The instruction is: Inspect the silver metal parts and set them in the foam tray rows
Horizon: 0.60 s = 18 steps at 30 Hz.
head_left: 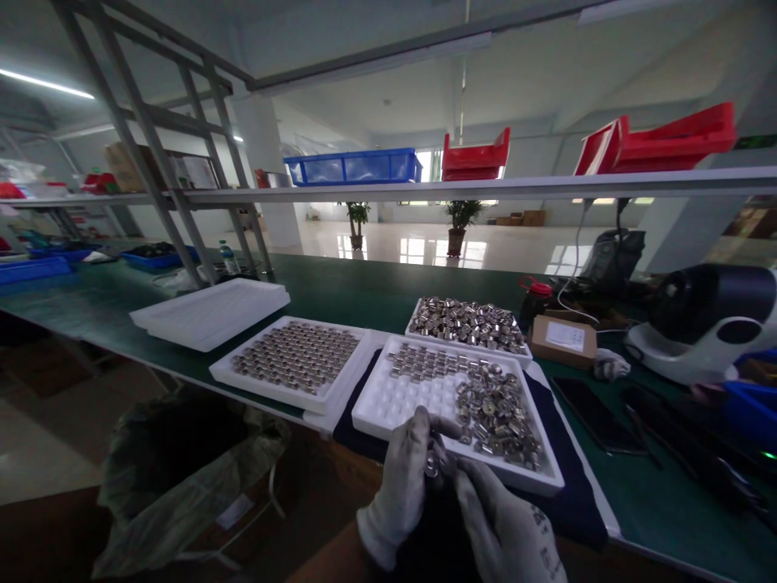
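Observation:
My left hand (404,474), in a pale work glove, pinches a small shiny metal cylinder (431,465) in front of a white foam tray. My right hand (507,514), gloved too, closes its fingers just beside that cylinder; what they grip is hidden in dark shadow. The foam tray (371,409) lies just beyond both hands, on a dark blue cloth (574,486). Metal cylinders (418,362) stand in rows in its far left pockets, and a loose heap of cylinders (501,413) covers its right side.
Left of the work is another foam tray (222,374) full of cylinders, with stacked foam trays (210,312) beyond. A tray heaped with cylinders (467,320) sits behind. To the right are a cardboard box (564,340), a phone-like black slab (598,414) and a white-and-black device (710,324). A lined bin (188,478) stands below left.

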### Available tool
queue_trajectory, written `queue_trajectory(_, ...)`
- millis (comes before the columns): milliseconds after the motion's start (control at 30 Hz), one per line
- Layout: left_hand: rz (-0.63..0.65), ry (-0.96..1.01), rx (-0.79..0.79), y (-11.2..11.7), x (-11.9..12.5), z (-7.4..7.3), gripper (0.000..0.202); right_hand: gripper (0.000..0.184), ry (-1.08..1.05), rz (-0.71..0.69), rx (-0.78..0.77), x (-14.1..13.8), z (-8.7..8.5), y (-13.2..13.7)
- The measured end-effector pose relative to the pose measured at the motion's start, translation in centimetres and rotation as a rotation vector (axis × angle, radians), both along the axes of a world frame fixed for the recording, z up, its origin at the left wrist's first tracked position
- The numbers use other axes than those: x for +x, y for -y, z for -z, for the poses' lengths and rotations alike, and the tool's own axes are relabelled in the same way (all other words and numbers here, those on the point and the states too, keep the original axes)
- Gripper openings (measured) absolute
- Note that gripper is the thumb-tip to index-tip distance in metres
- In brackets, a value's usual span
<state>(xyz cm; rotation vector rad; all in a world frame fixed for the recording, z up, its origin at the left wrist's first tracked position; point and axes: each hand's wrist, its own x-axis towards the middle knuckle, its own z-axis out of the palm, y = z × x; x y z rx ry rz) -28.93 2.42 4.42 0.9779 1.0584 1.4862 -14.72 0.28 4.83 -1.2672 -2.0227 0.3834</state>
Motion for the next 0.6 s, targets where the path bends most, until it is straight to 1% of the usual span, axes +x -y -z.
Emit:
queue_trajectory(33, -0.014, 0.017, -0.003, 0.01, 0.04, 0.12, 0.071, 0.043, -0.001, 0.012, 0.0, -0.05, -0.03, 0.17)
queue_trajectory(100, -0.013, 0.025, -0.008, 0.11, -0.02, 0.17, 0.072, 0.044, -0.018, -0.009, -0.01, -0.1, -0.04, 0.32)
queue_trajectory(267, 0.049, -0.008, -0.021, 0.52, -0.57, -0.3, 0.071, 0.038, -0.113, -0.112, -0.054, 0.0, -0.41, 0.09)
queue_trajectory(333, 0.083, 0.0, -0.04, 0.61, -0.66, -0.54, 0.071, 0.038, -0.114, -0.128, -0.059, 0.01, -0.65, 0.04)
queue_trajectory(400, 0.086, 0.023, -0.05, 0.67, -0.6, -0.71, 0.072, 0.037, -0.086, -0.135, -0.046, 0.03, -0.82, 0.1)
queue_trajectory(467, 0.058, 0.05, -0.063, 0.7, -0.42, -0.74, 0.073, 0.034, -0.039, -0.159, -0.002, 0.11, -0.9, 0.21)
queue_trajectory(500, 0.047, 0.069, -0.074, 0.72, -0.31, -0.67, 0.073, 0.032, -0.002, -0.175, 0.045, 0.2, -0.89, 0.23)
queue_trajectory(600, 0.035, 0.115, -0.092, 0.7, 0.05, -0.07, 0.071, 0.03, 0.225, -0.235, 0.267, 0.56, -0.46, 0.06)
